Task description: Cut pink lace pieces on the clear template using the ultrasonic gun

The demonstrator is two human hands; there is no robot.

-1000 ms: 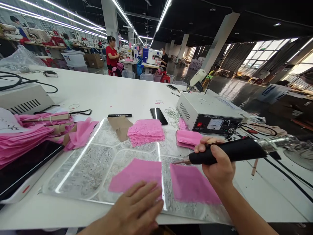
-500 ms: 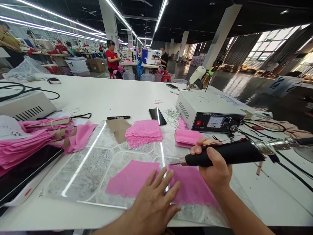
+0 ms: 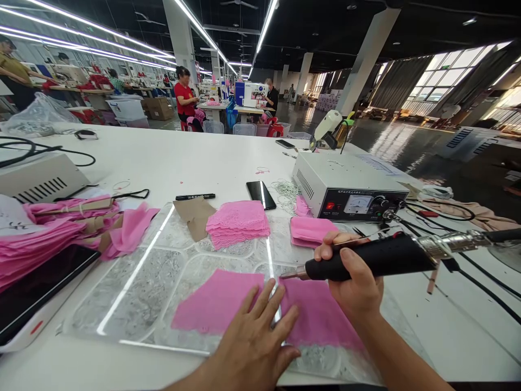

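Two pink lace fabric pieces lie side by side on a clear scratched plastic sheet (image 3: 134, 282): the left piece (image 3: 215, 301) and the right piece (image 3: 317, 320). My left hand (image 3: 256, 342) lies flat with fingers spread across the gap between them, touching both. My right hand (image 3: 354, 282) grips a black-handled welding tool (image 3: 378, 258), held level with its metal tip pointing left just above the right piece. A cable runs from the tool toward the right.
A white control box with a meter (image 3: 350, 187) stands behind the tool. A stack of pink lace (image 3: 238, 222), folded pink pieces (image 3: 311, 231), a phone (image 3: 261, 194), a marker (image 3: 195, 196), a tablet (image 3: 36, 293) and pink bundles (image 3: 61, 228) surround the sheet. People work at far tables.
My left hand has slid right from the left piece to the gap between both pieces and spread its fingers. The tool has shifted slightly left.
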